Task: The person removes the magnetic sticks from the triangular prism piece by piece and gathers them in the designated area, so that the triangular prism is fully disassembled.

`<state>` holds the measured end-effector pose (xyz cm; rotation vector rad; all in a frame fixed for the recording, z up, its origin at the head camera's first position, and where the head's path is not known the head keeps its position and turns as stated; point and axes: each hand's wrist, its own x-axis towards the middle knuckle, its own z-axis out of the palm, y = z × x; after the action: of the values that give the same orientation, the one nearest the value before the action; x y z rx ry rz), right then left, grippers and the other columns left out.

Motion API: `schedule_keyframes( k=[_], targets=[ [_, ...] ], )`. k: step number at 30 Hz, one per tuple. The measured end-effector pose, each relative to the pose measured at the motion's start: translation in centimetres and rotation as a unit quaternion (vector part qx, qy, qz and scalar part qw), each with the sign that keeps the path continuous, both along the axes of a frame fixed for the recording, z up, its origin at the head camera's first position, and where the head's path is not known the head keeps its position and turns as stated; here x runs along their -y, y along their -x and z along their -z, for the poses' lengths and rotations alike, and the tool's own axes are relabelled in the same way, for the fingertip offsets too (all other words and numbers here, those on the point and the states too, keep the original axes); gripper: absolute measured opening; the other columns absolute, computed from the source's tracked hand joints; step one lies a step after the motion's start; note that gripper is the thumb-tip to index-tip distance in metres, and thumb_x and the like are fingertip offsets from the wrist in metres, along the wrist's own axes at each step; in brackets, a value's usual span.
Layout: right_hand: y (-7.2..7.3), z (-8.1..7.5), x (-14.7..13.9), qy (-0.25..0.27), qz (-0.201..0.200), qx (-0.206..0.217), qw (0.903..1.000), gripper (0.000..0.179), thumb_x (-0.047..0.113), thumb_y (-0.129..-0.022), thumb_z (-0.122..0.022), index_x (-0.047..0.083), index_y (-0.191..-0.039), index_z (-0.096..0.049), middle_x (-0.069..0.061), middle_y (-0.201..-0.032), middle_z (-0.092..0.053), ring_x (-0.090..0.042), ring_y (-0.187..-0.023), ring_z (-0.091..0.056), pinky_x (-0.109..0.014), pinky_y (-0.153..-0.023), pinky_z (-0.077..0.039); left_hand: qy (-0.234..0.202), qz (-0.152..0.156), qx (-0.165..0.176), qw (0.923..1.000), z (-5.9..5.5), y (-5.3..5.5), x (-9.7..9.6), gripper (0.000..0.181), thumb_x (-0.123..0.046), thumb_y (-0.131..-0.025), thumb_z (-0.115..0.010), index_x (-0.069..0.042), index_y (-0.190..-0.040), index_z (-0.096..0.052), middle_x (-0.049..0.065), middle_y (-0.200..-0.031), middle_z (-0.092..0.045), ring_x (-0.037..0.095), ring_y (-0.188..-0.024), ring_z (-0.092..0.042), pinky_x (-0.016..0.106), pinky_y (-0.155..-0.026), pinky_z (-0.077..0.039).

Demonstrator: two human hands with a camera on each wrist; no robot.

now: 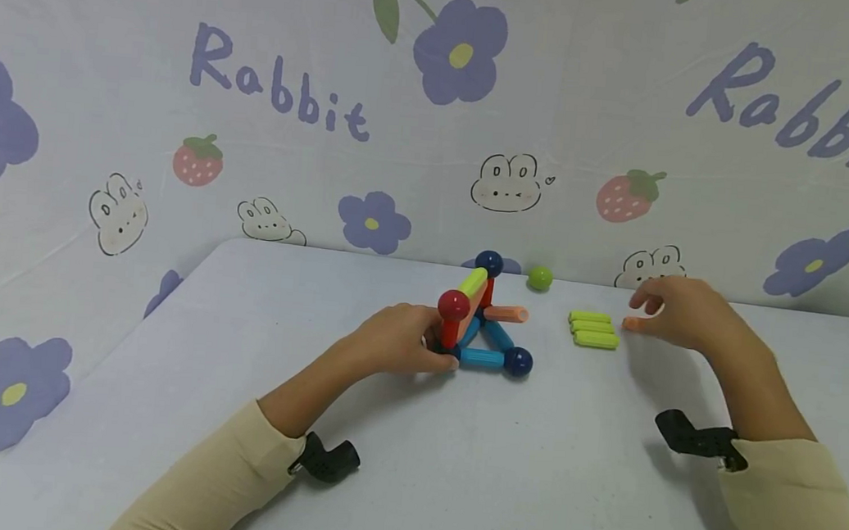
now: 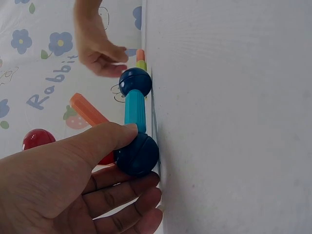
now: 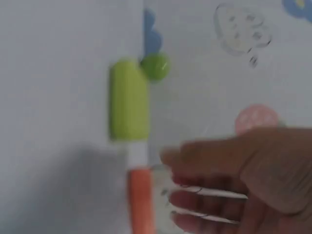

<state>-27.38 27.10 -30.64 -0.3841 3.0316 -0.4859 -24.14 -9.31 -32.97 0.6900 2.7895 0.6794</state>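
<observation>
My left hand holds a corner of a ball-and-stick toy frame, thumb and fingers around a navy ball. Blue sticks form its base, with another navy ball at the near right corner. Red uprights carry a red ball and a dark blue ball, joined by a yellow-green stick. From the back corner an orange stick juts right. My right hand, fingers loosely bent and apart, is beside a loose orange stick with nothing in its grasp.
Three yellow-green sticks lie side by side left of the right hand. A green ball sits near the table's back edge. Behind the white table hangs a printed cloth. Each wrist carries a black camera mount.
</observation>
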Motion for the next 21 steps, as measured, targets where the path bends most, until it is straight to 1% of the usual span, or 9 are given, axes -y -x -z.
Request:
schedule_keyframes(
  k=[2, 3, 5, 8, 10, 13, 16, 19, 21],
  targets=[
    [-0.6, -0.7, 1.9, 0.039, -0.056, 0.008, 0.9976, 0.038, 0.020, -0.086, -0.079, -0.001, -0.116, -0.068, -0.015, -0.100, -0.068, -0.034, -0.094, -0.063, -0.047, -0.074, -0.054, 0.001, 0.000, 0.001, 1.0000, 0.0, 0.0, 0.0, 0.038, -0.030, -0.085, -0.080, -0.006, -0.112, -0.066, -0.002, -0.088, -0.068, 0.015, -0.082, -0.061, 0.029, -0.071, -0.051],
    [-1.0, -1.0, 3.0, 0.060, -0.084, 0.012, 0.9946, 0.040, 0.021, -0.086, -0.079, 0.001, -0.118, -0.067, -0.012, -0.100, -0.069, -0.031, -0.094, -0.064, -0.045, -0.074, -0.056, 0.001, 0.000, 0.001, 1.0000, 0.0, 0.0, 0.0, 0.038, -0.030, -0.085, -0.080, -0.006, -0.112, -0.066, -0.002, -0.089, -0.068, 0.015, -0.082, -0.061, 0.029, -0.072, -0.051],
    [-1.8, -1.4, 5.1, 0.094, -0.133, 0.015, 0.9866, 0.046, 0.028, -0.086, -0.080, 0.006, -0.124, -0.066, -0.006, -0.102, -0.069, -0.025, -0.093, -0.065, -0.040, -0.074, -0.056, 0.001, 0.000, 0.002, 1.0000, -0.1, -0.1, 0.0, 0.038, -0.029, -0.085, -0.080, -0.006, -0.112, -0.066, -0.002, -0.089, -0.068, 0.015, -0.082, -0.061, 0.029, -0.072, -0.051],
    [-2.8, -1.6, 8.2, 0.128, -0.179, -0.004, 0.9755, 0.049, 0.034, -0.086, -0.080, 0.011, -0.127, -0.064, -0.001, -0.100, -0.069, -0.020, -0.091, -0.065, -0.036, -0.073, -0.056, -0.001, -0.001, 0.002, 1.0000, -0.1, -0.1, 0.0, 0.038, -0.029, -0.085, -0.080, -0.006, -0.112, -0.066, -0.002, -0.089, -0.069, 0.015, -0.082, -0.061, 0.029, -0.073, -0.051],
    [-3.3, -1.6, 9.7, 0.132, -0.193, -0.031, 0.9717, 0.042, 0.030, -0.088, -0.079, 0.012, -0.124, -0.067, 0.002, -0.096, -0.068, -0.018, -0.087, -0.064, -0.033, -0.070, -0.055, -0.003, 0.000, 0.001, 1.0000, -0.1, -0.2, 0.0, 0.038, -0.029, -0.085, -0.080, -0.006, -0.112, -0.066, -0.002, -0.089, -0.069, 0.015, -0.082, -0.061, 0.029, -0.073, -0.051],
    [-3.7, -1.4, 10.9, 0.113, -0.200, -0.076, 0.9704, 0.026, 0.021, -0.091, -0.076, 0.011, -0.114, -0.072, 0.004, -0.088, -0.067, -0.016, -0.081, -0.062, -0.030, -0.066, -0.054, -0.006, 0.002, 0.000, 1.0000, -0.1, -0.1, 0.0, 0.038, -0.029, -0.085, -0.080, -0.006, -0.113, -0.066, -0.002, -0.089, -0.069, 0.015, -0.082, -0.061, 0.030, -0.074, -0.051],
    [-3.8, -1.4, 11.0, 0.073, -0.182, -0.113, 0.9740, 0.017, 0.012, -0.090, -0.074, 0.010, -0.107, -0.073, 0.003, -0.085, -0.067, -0.016, -0.077, -0.060, -0.030, -0.064, -0.053, -0.007, 0.002, 0.001, 1.0000, -0.1, -0.1, 0.0, 0.038, -0.028, -0.085, -0.080, -0.006, -0.113, -0.066, -0.002, -0.090, -0.069, 0.015, -0.082, -0.061, 0.029, -0.074, -0.051],
    [-3.7, -1.4, 10.6, 0.040, -0.151, -0.127, 0.9795, 0.017, 0.007, -0.088, -0.072, 0.008, -0.105, -0.073, -0.002, -0.087, -0.068, -0.019, -0.076, -0.060, -0.034, -0.065, -0.053, -0.004, 0.001, 0.003, 1.0000, 0.0, 0.0, 0.1, 0.038, -0.029, -0.085, -0.080, -0.006, -0.113, -0.066, -0.002, -0.090, -0.069, 0.015, -0.082, -0.061, 0.029, -0.073, -0.051],
    [-3.5, -1.3, 10.3, 0.025, -0.137, -0.123, 0.9827, 0.018, 0.006, -0.087, -0.071, 0.007, -0.105, -0.073, -0.005, -0.088, -0.069, -0.021, -0.077, -0.061, -0.037, -0.066, -0.054, -0.002, 0.002, 0.002, 1.0000, 0.0, 0.0, 0.1, 0.038, -0.029, -0.085, -0.080, -0.006, -0.113, -0.066, -0.001, -0.090, -0.069, 0.015, -0.082, -0.061, 0.029, -0.073, -0.051]
  ],
)
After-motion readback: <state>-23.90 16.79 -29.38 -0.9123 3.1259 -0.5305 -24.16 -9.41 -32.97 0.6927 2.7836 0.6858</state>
